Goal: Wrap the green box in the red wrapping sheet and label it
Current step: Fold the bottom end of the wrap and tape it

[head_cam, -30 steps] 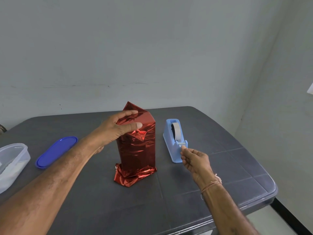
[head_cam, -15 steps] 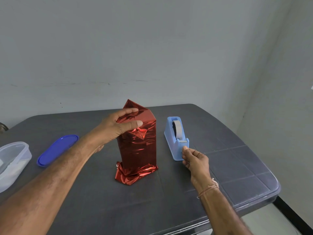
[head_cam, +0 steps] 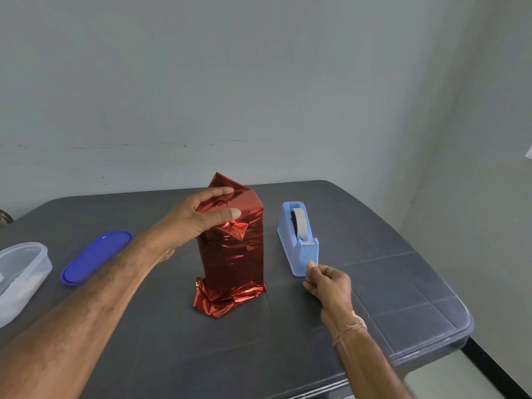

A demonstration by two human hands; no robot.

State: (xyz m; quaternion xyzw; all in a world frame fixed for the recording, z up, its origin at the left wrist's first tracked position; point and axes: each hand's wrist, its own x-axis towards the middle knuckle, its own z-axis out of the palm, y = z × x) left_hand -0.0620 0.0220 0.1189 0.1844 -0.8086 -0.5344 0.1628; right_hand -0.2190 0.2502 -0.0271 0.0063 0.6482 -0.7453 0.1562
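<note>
head view: dark tabletop (head_cam: 288,355) carried everything. biggest item on it, the green box, stood upright near the middle, fully hidden under the red wrapping sheet (head_cam: 234,260); no green showed. sheet's bottom end lay crumpled & loose on the tabletop, top end folded to a peak. clear tub (head_cam: 23,272) at the far left edge w/ blue lid (head_cam: 96,256) beside it, both well apart from the box. blue tape dispenser (head_cam: 299,251) stood just right of the box, not touching.

left hand (head_cam: 195,226) hadn't shifted over the last sec: fingers (head_cam: 221,192) curled over the top fold, thumb pressed on the front, clamping sheet vs box. right hand (head_cam: 329,285) was what changed: a sec ago it was up at the cutter, now it had come down & toward the person, past the dispenser's front, thumb & forefinger pinched together on a pale strip of tape (head_cam: 313,258), faint & hard to see.

meaning, prob: tape was being drawn out, not yet torn. top fold awaited it; bottom end & label not done.
</note>
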